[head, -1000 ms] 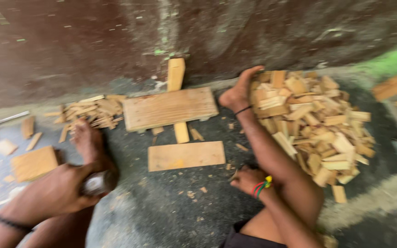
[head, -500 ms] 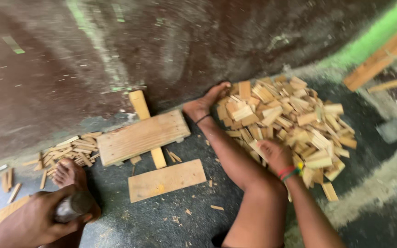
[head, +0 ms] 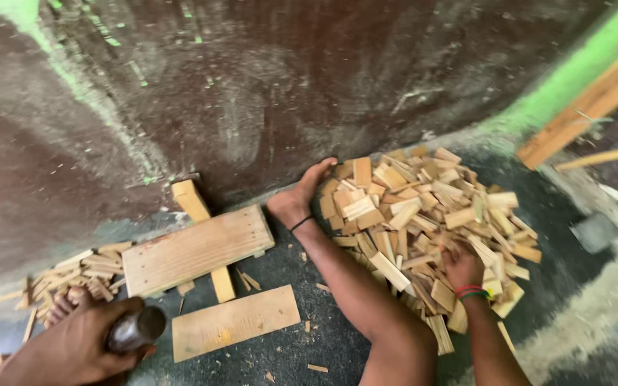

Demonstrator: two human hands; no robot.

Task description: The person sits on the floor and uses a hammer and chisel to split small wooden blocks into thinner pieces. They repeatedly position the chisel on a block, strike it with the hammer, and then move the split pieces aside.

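While left hand (head: 80, 347) grips a metal hammer head (head: 136, 329) | right hand (head: 463, 266) fingers rough wood blocks (head: 423, 214).

Right hand now in the block pile
The right hand (head: 463, 264) sits deeper among the heap of wooden blocks (head: 423, 214) than a second ago; the left hand (head: 73, 350), gripping its metal tool (head: 136, 329), shows lower left.

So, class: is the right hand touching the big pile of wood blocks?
Touching. The head view shows the right hand with its fingers pressed into the pile of wood blocks, no gap.
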